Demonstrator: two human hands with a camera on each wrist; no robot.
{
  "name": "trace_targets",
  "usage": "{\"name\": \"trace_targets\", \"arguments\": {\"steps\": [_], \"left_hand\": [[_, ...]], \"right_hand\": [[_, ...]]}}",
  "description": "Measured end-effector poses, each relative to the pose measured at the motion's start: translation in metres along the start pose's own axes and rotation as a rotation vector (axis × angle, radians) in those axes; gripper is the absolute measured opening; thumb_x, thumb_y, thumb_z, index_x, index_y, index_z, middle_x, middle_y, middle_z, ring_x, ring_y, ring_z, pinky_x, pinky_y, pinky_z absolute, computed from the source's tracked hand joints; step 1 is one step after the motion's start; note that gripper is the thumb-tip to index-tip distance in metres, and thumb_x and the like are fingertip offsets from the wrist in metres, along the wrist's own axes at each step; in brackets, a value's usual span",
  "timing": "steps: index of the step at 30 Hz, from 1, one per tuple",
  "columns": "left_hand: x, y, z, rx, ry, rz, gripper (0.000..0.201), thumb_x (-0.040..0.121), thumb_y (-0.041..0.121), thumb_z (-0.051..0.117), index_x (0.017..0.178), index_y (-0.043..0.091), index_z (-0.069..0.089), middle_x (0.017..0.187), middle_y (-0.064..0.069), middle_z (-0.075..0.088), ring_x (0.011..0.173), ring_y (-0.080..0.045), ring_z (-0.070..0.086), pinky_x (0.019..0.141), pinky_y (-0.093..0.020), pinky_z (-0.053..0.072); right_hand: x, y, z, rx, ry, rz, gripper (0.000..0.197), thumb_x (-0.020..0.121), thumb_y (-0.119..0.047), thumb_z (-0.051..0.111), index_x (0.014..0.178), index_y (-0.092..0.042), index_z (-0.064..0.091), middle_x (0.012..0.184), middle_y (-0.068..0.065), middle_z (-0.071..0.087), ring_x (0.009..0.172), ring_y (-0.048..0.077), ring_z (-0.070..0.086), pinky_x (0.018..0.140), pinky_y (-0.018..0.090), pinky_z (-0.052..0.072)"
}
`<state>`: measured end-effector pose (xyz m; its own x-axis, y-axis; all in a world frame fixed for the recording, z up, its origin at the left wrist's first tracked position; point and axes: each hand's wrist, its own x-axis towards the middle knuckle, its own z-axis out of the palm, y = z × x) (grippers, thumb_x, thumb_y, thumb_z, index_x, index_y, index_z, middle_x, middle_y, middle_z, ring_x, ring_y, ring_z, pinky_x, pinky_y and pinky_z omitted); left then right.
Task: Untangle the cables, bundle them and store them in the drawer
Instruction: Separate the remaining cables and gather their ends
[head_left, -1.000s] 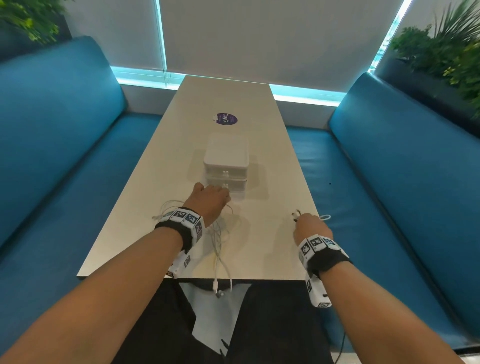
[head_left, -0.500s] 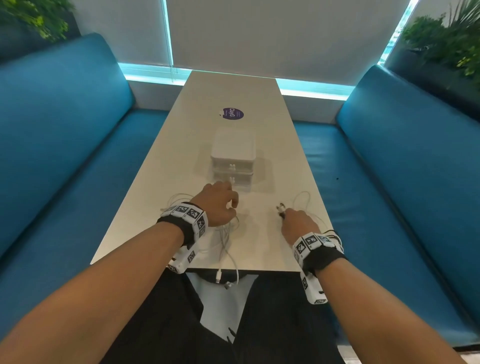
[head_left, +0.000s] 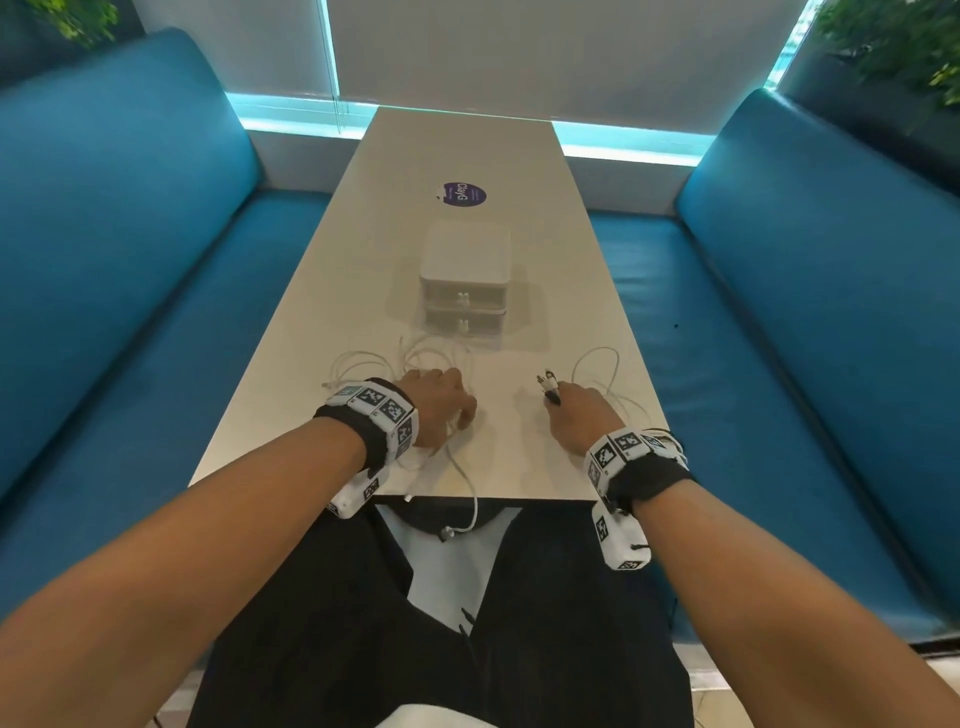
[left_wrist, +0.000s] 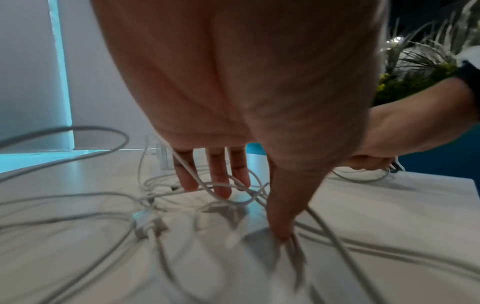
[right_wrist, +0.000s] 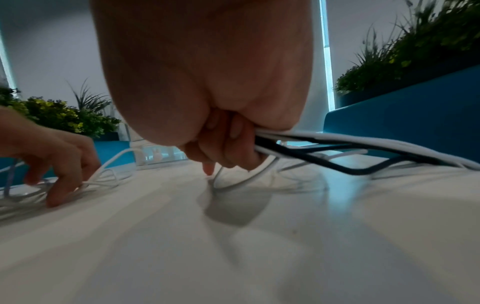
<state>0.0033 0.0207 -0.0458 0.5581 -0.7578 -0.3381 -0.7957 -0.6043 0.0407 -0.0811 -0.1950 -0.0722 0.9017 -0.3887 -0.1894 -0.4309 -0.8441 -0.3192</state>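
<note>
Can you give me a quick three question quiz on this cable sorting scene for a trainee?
1. True or false: both drawers of the white drawer box are shut.
2. What does the right hand grip? A) a bunch of cables B) a drawer knob C) nothing
3. Fill in: the left hand rests with straight fingers on the loose ______ on the table.

Key: 1 true. 2 A; the bunch of cables has white and black strands. 3 cables.

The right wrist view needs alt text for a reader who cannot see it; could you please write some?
Seen from under the wrist, the right hand grips a bundle of white and black cables just above a white table. At left, the left hand presses its fingertips on loose white cables.
</note>
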Motion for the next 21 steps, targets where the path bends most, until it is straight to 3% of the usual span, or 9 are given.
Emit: {"name": "trace_targets", "arguments": {"steps": [3, 6, 10, 12, 16, 18, 21], "left_hand": [[0.004, -0.001, 0.001, -0.075, 0.062, -0.027, 0.018, 0.087, 0.034, 0.068, 0.104, 0.031, 0.064, 0.116, -0.001, 0.05, 0.107, -0.024, 0.054, 0.094, -0.039, 0.041], [0.006, -0.002, 0.005, -0.115, 0.128, -0.045, 0.017, 0.085, 0.039, 0.069, 0.1, 0.032, 0.066, 0.111, 0.001, 0.049, 0.102, -0.024, 0.056, 0.09, -0.036, 0.04], [0.003, -0.001, 0.011, -0.164, 0.153, -0.015, 0.037, 0.084, 0.027, 0.064, 0.119, 0.039, 0.062, 0.122, 0.002, 0.04, 0.106, -0.022, 0.048, 0.099, -0.041, 0.04], [0.0, 0.004, 0.014, -0.19, 0.172, 0.013, 0.04, 0.084, 0.033, 0.064, 0.124, 0.039, 0.062, 0.121, 0.002, 0.04, 0.104, -0.02, 0.046, 0.098, -0.039, 0.039], [0.003, 0.012, 0.022, -0.165, 0.236, 0.06, 0.029, 0.086, 0.045, 0.063, 0.113, 0.037, 0.068, 0.117, 0.001, 0.044, 0.106, -0.02, 0.044, 0.099, -0.041, 0.035], [0.007, 0.015, 0.022, -0.142, 0.262, 0.05, 0.019, 0.087, 0.045, 0.064, 0.103, 0.036, 0.07, 0.115, 0.002, 0.045, 0.107, -0.02, 0.043, 0.097, -0.042, 0.037], [0.015, 0.021, 0.018, -0.08, 0.259, 0.044, 0.016, 0.092, 0.041, 0.06, 0.101, 0.032, 0.069, 0.117, 0.001, 0.048, 0.109, -0.022, 0.041, 0.096, -0.041, 0.035]], "right_hand": [[-0.003, -0.005, 0.003, 0.071, -0.028, -0.018, 0.036, 0.102, -0.034, 0.041, 0.117, -0.006, 0.059, 0.112, 0.016, 0.063, 0.098, 0.033, 0.062, 0.08, 0.037, 0.047], [-0.002, -0.01, 0.002, 0.116, -0.027, -0.03, 0.037, 0.102, -0.034, 0.043, 0.116, -0.005, 0.061, 0.111, 0.018, 0.064, 0.097, 0.033, 0.062, 0.075, 0.033, 0.045], [-0.004, -0.01, 0.003, 0.101, -0.05, -0.033, 0.036, 0.102, -0.032, 0.043, 0.116, -0.004, 0.06, 0.111, 0.019, 0.064, 0.097, 0.034, 0.062, 0.075, 0.033, 0.045], [-0.005, -0.008, 0.008, 0.086, -0.059, -0.029, 0.036, 0.102, -0.032, 0.042, 0.117, -0.004, 0.058, 0.114, 0.019, 0.062, 0.101, 0.034, 0.061, 0.078, 0.034, 0.045], [-0.007, -0.008, 0.013, 0.047, -0.062, -0.032, 0.035, 0.102, -0.033, 0.041, 0.116, -0.004, 0.057, 0.114, 0.019, 0.062, 0.101, 0.034, 0.061, 0.078, 0.034, 0.045], [-0.006, -0.01, 0.012, 0.035, -0.072, -0.029, 0.036, 0.102, -0.033, 0.041, 0.118, -0.004, 0.057, 0.116, 0.02, 0.062, 0.103, 0.035, 0.06, 0.079, 0.035, 0.045], [-0.007, -0.012, 0.011, 0.027, -0.086, -0.03, 0.038, 0.102, -0.034, 0.041, 0.12, -0.004, 0.057, 0.116, 0.019, 0.062, 0.103, 0.035, 0.061, 0.08, 0.036, 0.046]]}}
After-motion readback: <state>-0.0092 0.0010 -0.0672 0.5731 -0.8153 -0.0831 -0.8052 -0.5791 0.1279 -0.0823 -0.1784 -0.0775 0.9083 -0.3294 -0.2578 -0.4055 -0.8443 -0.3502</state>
